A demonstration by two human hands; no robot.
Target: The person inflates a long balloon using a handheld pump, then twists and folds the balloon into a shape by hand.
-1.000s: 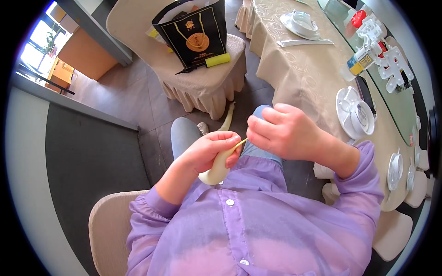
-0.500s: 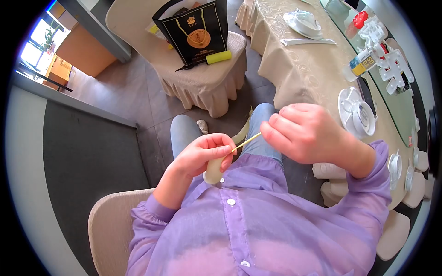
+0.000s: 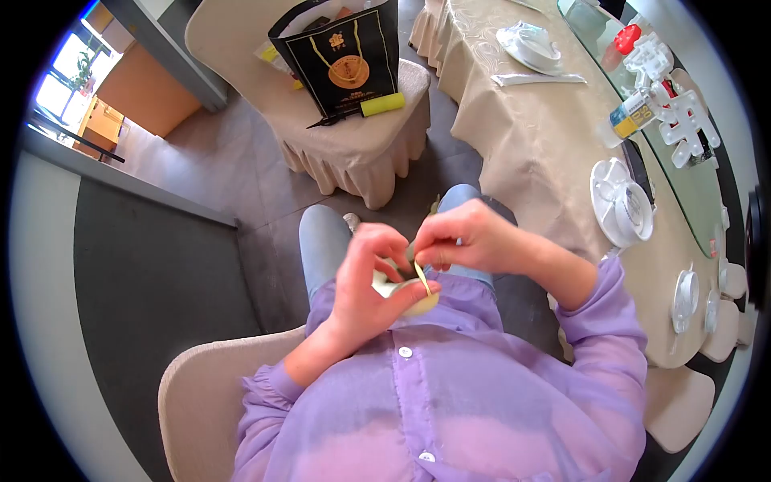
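Observation:
Over my lap, my left hand [image 3: 361, 277] is curled around a pale, cream-yellow rounded object [image 3: 424, 305], its thumb pressed along the near side. Much of that object is hidden by the fingers, and its kind cannot be made out. A thin yellow strand [image 3: 422, 278] crosses over it close to the left thumb. The strand's upper end is pinched between the thumb and fingers of my right hand [image 3: 470, 239], which is just right of the left hand.
Ahead, a covered chair [image 3: 353, 153] holds a black paper bag [image 3: 345, 64] and a yellow-green cylinder [image 3: 382, 104]. To the right, a cloth-covered table [image 3: 554, 136] carries wrapped dishes [image 3: 622, 205], white plastic pieces [image 3: 691, 120] and a glass turntable [image 3: 598, 48].
My right hand has come down and left, close to my left hand. The strand, stretched between the hands before, now lies over the pale object. My left hand has turned and its fingers have lifted.

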